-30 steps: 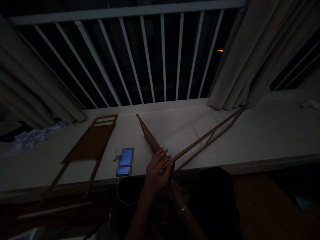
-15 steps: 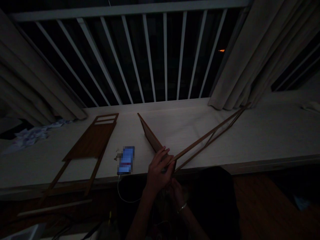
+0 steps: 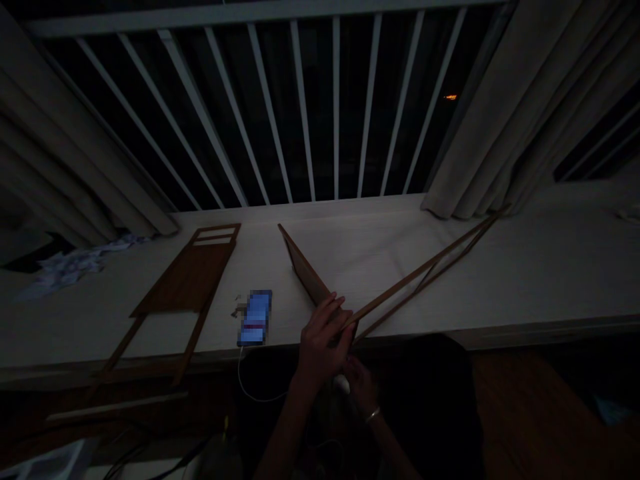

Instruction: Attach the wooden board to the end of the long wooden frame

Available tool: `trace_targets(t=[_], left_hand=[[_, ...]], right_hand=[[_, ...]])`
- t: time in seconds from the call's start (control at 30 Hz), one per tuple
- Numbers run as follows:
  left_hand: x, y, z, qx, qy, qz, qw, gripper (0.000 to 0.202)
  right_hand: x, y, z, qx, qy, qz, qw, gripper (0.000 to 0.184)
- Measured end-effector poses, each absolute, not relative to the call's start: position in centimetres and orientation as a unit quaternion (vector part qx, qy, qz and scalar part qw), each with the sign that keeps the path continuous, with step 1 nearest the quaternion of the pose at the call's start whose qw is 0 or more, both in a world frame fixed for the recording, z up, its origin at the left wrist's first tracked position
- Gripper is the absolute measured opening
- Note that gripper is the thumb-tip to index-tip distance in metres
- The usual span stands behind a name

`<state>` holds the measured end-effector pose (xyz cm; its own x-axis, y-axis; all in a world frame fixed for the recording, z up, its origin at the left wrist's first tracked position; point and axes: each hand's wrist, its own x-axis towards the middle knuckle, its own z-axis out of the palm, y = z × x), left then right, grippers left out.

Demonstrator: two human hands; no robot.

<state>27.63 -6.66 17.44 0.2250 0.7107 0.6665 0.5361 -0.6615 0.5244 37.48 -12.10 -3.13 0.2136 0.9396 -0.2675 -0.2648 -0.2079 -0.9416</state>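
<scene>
Grasping frame [image 3: 400, 287] near corner with left hand [image 3: 323, 340]; can't tell grip of right hand [image 3: 361, 385]. Spread in V; apparently unfinished at corner.

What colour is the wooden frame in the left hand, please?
The wooden frame is brown, clearest in the head view.

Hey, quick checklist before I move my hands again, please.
1. Left hand grip on the V-shaped wooden frame: ok, fingers wrapped near its joint.
2. Right hand grip: cannot tell; too dark beneath the joint.
3. Phone clear of that frame: ok, apart, to its left.
4. White cable clear of the left forearm: cannot tell; it runs out of sight there.
5. Lighting: not ok, very dim.
</scene>
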Motion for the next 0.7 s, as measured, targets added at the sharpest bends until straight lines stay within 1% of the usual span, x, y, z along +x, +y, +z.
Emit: trace_targets(t=[0.23, 0.33, 0.47, 0.57, 0.63, 0.7], left_hand=[[27.7, -6.7, 17.5, 0.780, 0.402, 0.471, 0.089, 0.023], [27.7, -6.8, 17.5, 0.781, 0.401, 0.470, 0.089, 0.023], [27.7, -6.8, 17.5, 0.780, 0.396, 0.476, 0.088, 0.022], [27.7, -6.8, 17.6, 0.780, 0.394, 0.477, 0.090, 0.022], [27.7, -6.8, 17.6, 0.781, 0.393, 0.477, 0.091, 0.023], [27.7, -6.8, 17.6, 0.780, 0.392, 0.480, 0.090, 0.023]], right_hand=[[38.8, -12.1, -3.9, -0.590, -0.448, 0.437, 0.511, 0.024], [38.8, -12.2, -4.2, -0.596, -0.463, 0.405, 0.516, 0.024], [38.4, -12.3, -3.7, -0.598, -0.457, 0.407, 0.517, 0.028], [38.6, -12.4, -2.9, -0.623, -0.435, 0.398, 0.515, 0.027], [38.8, -12.4, -2.7, -0.644, -0.414, 0.407, 0.498, 0.025], [38.9, -12.4, -2.9, -0.650, -0.393, 0.441, 0.477, 0.026]])
